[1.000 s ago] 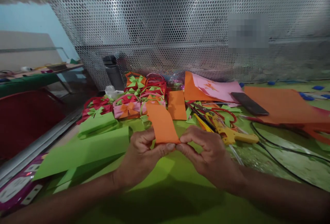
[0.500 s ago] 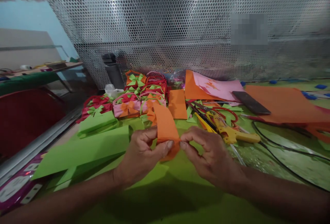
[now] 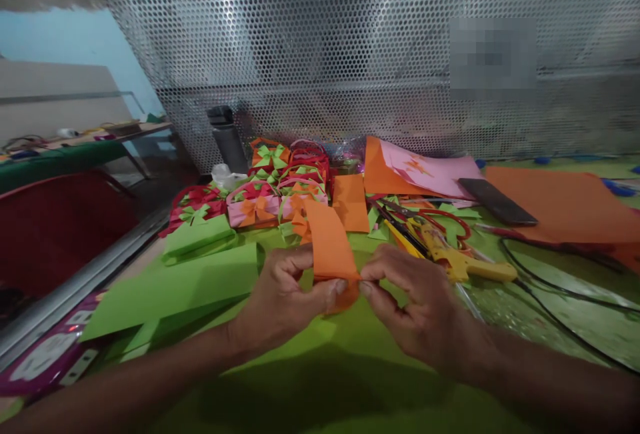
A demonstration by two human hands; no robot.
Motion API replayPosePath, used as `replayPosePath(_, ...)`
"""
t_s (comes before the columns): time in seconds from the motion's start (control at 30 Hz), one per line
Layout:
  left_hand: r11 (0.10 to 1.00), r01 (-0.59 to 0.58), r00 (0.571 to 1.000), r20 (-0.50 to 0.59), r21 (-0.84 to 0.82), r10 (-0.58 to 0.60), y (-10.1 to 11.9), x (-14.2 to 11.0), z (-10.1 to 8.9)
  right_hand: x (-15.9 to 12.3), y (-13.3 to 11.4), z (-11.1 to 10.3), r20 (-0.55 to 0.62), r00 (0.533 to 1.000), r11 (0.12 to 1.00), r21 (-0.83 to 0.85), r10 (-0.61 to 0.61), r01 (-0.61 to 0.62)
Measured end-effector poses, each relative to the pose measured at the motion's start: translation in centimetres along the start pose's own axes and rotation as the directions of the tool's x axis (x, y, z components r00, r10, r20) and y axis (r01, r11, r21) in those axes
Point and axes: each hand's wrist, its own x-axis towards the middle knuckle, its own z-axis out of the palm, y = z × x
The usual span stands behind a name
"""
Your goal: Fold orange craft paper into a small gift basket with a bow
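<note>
An orange paper strip point(image 3: 330, 244) stands up between my two hands, its lower end creased and bent under. My left hand point(image 3: 285, 297) pinches the strip's lower left edge with thumb and fingers. The lower right edge is pinched by my right hand point(image 3: 410, 297). Both hands hover over the green paper-covered table point(image 3: 350, 381), close to me.
Folded green sheets point(image 3: 180, 284) lie left. Paper baskets with bows point(image 3: 273, 194) cluster behind, by a dark bottle point(image 3: 227, 137). Right: a yellow glue gun point(image 3: 460, 261), red scissors point(image 3: 430, 217), a black cable point(image 3: 550, 287), a phone point(image 3: 497, 201), orange point(image 3: 560, 204) and pink sheets point(image 3: 430, 171). A perforated metal screen point(image 3: 350, 54) stands behind.
The strip's lower end has been folded under between my fingers. My view has shifted slightly, so everything sits a little further right.
</note>
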Motion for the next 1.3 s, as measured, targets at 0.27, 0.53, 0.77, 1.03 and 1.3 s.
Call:
replayPosePath(0.27, 0.985, -0.086, 0.996, -0.012, 0.15, 0.089, 0.3, 0.2, -1.7, -0.4, 0.3, -0.4, -0.022, 1.0, 1.0, 0.014, 0.002, -0.002)
replayPosePath(0.53, 0.977, 0.004, 0.998, 0.057, 0.213, -0.016, 0.5, 0.1, -2.1, -0.4, 0.6, -0.4, -0.003, 0.998, 0.998, 0.013, 0.061, -0.061)
replayPosePath(0.77, 0.966, -0.031, 0.996, 0.085, 0.257, 0.009, 0.1, 0.1, -2.0, -0.4, 0.9, -0.3, -0.019, 0.996, 0.996, -0.003, 0.084, -0.084)
replayPosePath(1.03, 0.934, -0.111, 0.993, 0.063, 0.339, 0.095, 0.5, 0.0, -1.8, -0.5, 0.9, -0.4, -0.009, 0.995, 0.995, 0.018, 0.098, -0.098)
replayPosePath(1.3, 0.998, 0.019, 0.998, -0.065, 0.052, -0.016, -0.8, -0.3, -1.6, -0.5, 1.1, -0.3, -0.025, 0.983, 0.983, 0.031, 0.184, -0.183)
